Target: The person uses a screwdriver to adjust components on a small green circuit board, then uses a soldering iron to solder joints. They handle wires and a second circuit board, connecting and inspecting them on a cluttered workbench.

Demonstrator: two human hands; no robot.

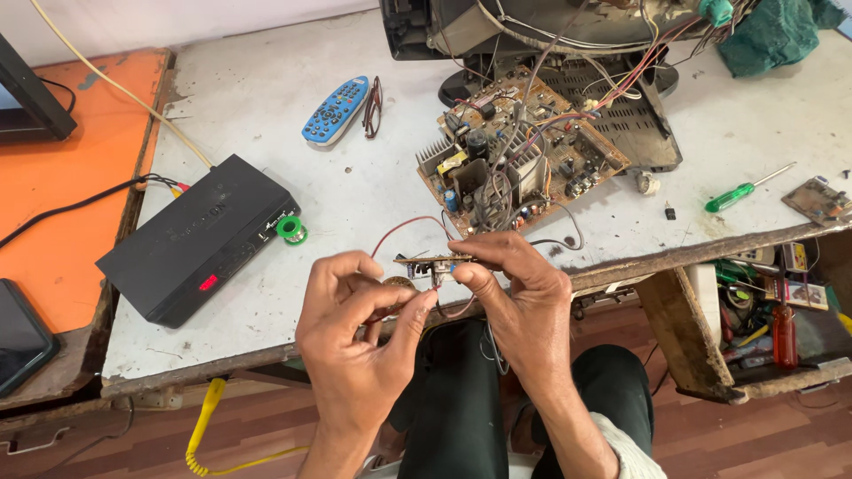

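Two hands (355, 328) (510, 293), one black box (200, 238), one blue remote (335, 110), one green-handled screwdriver (745, 189), one solder spool (290, 230).

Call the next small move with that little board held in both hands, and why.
Probably tilt the small circuit board face-up toward the camera. Both the left hand and right hand pinch it edge-on, so its components are hardly visible, and the red wire has slack.

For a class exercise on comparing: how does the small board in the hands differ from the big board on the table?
The small board is narrow, held edge-on by both hands; the big board is wide, resting on the table. The small board shows few parts; the big board is crowded. Both trail wires.
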